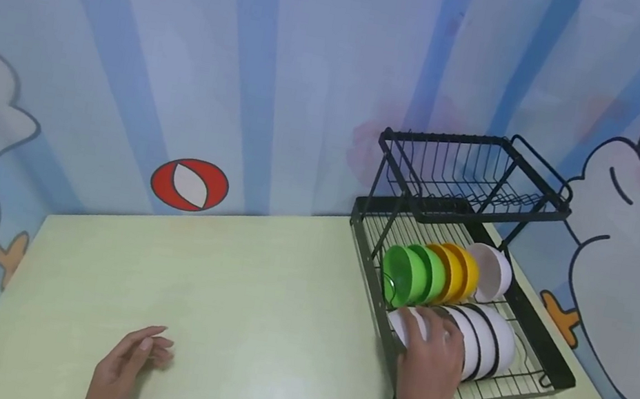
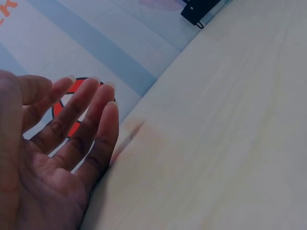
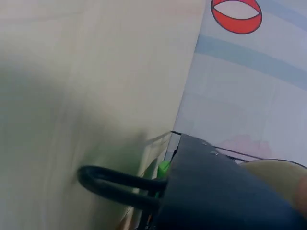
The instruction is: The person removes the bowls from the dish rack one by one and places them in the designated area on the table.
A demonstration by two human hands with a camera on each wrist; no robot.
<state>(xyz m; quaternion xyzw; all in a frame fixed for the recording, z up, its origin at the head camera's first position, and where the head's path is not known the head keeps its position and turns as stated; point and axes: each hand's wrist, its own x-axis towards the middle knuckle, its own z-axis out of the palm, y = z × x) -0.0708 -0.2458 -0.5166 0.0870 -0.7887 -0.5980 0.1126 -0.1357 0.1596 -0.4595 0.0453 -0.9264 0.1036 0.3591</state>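
My right hand [image 1: 431,363] reaches into the lower tier of a black dish rack [image 1: 370,256]. Its curled fingers grip the leftmost white bowl [image 1: 397,325] in the front row; part of that bowl is hidden by the hand. Beside it, several white bowls with dark rims [image 1: 501,340] stand on edge. In the right wrist view only a sliver of the hand [image 3: 302,194] shows, at a pale bowl [image 3: 273,175]. Over the table at the left, my left hand [image 1: 127,361] hovers with relaxed, slightly bent fingers and holds nothing.
Behind the white bowls stand green bowls [image 1: 399,275], yellow bowls [image 1: 468,272] and a pale pinkish bowl [image 1: 492,272]. The rack's upper tier [image 1: 469,212] overhangs the back. A patterned wall [image 1: 313,87] borders the pale table [image 1: 252,307].
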